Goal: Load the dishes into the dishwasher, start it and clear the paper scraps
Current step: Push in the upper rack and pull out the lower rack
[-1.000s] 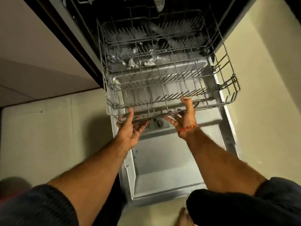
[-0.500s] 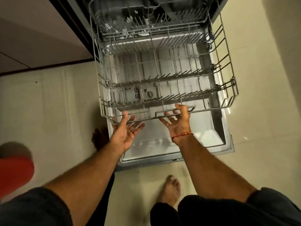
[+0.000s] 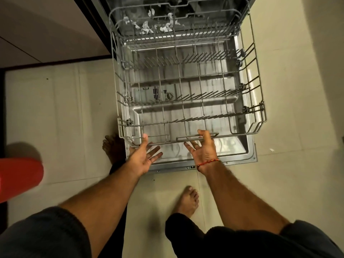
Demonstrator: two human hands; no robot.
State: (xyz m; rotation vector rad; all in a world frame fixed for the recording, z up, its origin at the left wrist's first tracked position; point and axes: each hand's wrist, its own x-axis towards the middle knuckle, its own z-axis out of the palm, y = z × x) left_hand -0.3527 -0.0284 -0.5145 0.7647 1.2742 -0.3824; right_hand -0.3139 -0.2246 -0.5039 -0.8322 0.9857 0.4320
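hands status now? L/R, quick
Left hand: open, thumb on the rack front rim, holding nothing.
Right hand: open, thumb hooked over the rack handle.

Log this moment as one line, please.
lower rack: out over door, no dishes | left hand, right hand: at front rim, thumbs hooked | paper scraps: rear
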